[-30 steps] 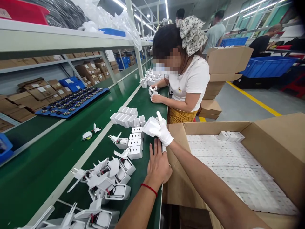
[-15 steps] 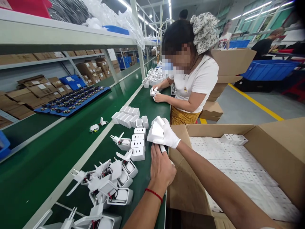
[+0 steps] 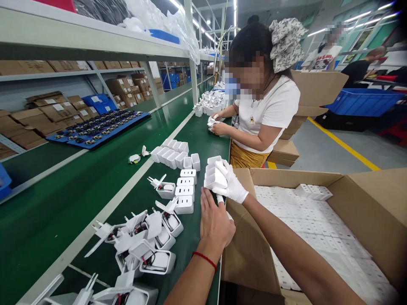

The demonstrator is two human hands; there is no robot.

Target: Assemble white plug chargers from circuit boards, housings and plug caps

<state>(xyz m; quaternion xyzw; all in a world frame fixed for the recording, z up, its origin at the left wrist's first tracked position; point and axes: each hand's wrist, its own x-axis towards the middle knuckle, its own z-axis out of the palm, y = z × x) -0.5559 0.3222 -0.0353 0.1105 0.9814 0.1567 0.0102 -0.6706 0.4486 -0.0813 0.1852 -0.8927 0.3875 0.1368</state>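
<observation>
My right hand (image 3: 233,183), in a white glove, is closed around several white charger housings (image 3: 215,177) stacked in a row above the bench edge. My left hand (image 3: 214,218) lies with fingers stretched forward on the green bench, just below those housings; white covers show on some fingertips. Whether it touches the housings is unclear. Left of it stands a short row of white housings with slots facing up (image 3: 184,190). Beyond them are more white housings with open tops (image 3: 170,154). Nearer me lie several half-assembled plug chargers (image 3: 149,241), their wires and lids showing.
On my right, a large cardboard box (image 3: 295,173) holds many white housings. A co-worker in a white shirt (image 3: 267,106) handles a small white part across the bench. A blue tray of circuit boards (image 3: 98,129) sits on the left; a shelf (image 3: 95,40) overhangs the bench.
My right hand has shifted slightly right, and the housings in it have turned so that several now show separately. My left hand has barely moved. The view has swung a little left.
</observation>
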